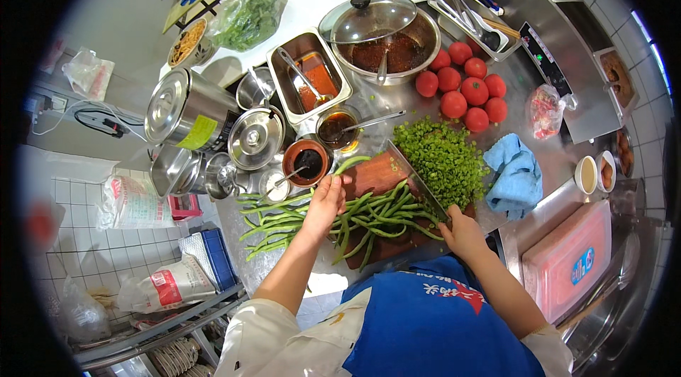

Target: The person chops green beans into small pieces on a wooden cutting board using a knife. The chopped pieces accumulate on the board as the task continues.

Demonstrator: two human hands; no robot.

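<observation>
My left hand (328,200) is closed at the left edge of the wooden cutting board (372,177), with a single green bean (352,162) pinched at its fingertips. My right hand (464,233) grips the handle of a cleaver (417,180). The wide blade stands on edge across the board, slanting toward the far left. Long green beans (383,215) lie in a loose heap over the near half of the board and spill left onto the metal counter. Beyond the blade, to the right, is a mound of finely chopped greens (441,158).
Several tomatoes (474,91) sit behind the greens, and a blue cloth (513,175) lies to their right. Left of the board stand sauce bowls (305,162) with spoons and lidded steel pots (255,137). A glass-lidded pan (386,47) is at the back.
</observation>
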